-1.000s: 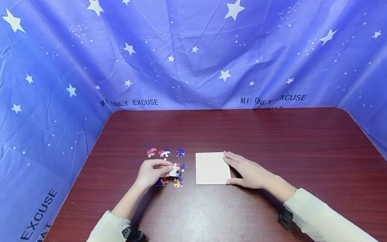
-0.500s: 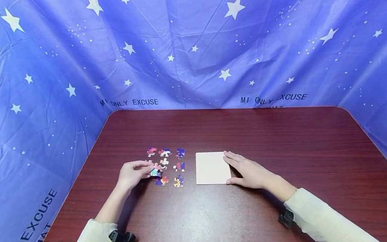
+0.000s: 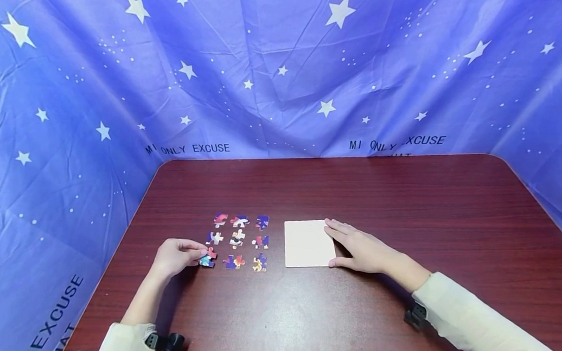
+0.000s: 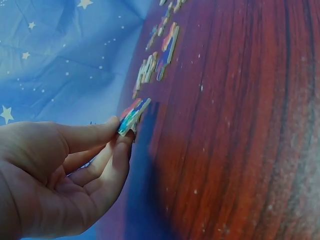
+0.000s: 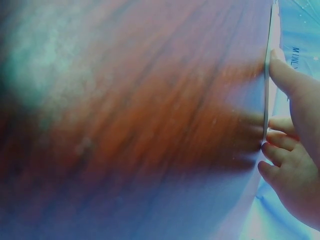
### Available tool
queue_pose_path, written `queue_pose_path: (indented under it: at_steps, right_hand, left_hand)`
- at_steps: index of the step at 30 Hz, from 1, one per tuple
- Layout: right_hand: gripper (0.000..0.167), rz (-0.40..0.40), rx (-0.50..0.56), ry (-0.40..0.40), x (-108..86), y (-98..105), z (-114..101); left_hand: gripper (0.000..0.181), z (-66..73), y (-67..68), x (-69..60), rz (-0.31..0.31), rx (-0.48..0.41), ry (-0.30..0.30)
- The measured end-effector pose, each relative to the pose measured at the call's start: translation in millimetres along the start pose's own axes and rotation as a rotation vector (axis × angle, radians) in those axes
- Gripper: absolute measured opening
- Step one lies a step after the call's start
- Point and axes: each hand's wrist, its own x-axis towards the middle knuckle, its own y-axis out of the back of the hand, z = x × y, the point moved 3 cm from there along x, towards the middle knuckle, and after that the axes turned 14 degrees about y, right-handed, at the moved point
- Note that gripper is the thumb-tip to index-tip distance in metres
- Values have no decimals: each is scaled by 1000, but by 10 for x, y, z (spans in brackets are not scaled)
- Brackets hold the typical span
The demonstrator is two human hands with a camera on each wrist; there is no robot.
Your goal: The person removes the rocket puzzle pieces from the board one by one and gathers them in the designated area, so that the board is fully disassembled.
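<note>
My left hand (image 3: 173,256) pinches a jigsaw puzzle piece (image 3: 208,257), coloured red, teal and blue, between thumb and fingers at the near left corner of a grid of pieces. In the left wrist view the held piece (image 4: 133,118) is tilted; whether its lower edge touches the table cannot be told. Beside it lie a blue and orange piece (image 3: 233,262) and a white and purple piece (image 3: 215,238). A square white board (image 3: 308,245) lies flat to the right of the grid. My right hand (image 3: 361,251) rests at its right edge, fingers and thumb extended onto the rim.
More loose puzzle pieces sit in spaced rows: a red one (image 3: 220,219), a purple one (image 3: 262,222) and a yellow and purple one (image 3: 259,262) among them. They lie on a dark red wooden table (image 3: 382,193). A blue starry curtain (image 3: 289,62) hangs around its back and sides.
My left hand has moved left and toward me with the piece, from over the grid's right side to its near left corner, uncovering other pieces. The right hand and board have stayed put.
</note>
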Motion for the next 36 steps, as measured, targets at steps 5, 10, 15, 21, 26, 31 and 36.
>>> queue_pose_path:
  at_steps: [5,10,15,21,26,31,36]
  right_hand:
    - [81,-1,6,-1,-9,5,6]
    - [80,-1,7,-1,-11,1,7]
    - [80,3,7,5,-11,2,7]
    - [81,7,19,4,-8,8,10]
    - [80,18,22,21,-3,16,23]
    - [81,19,37,14,-7,10,48]
    - [80,28,36,8,-22,-8,78]
  left_hand:
    - [16,-15,4,17,49,103,-14]
    - [12,20,29,17,138,216,-48]
    - [10,32,22,20,153,279,-85]
    - [8,35,19,15,165,304,-113]
    - [9,60,36,1,141,306,-115]
    - [12,145,88,2,123,304,-135]
    - [16,275,149,17,145,300,-190]
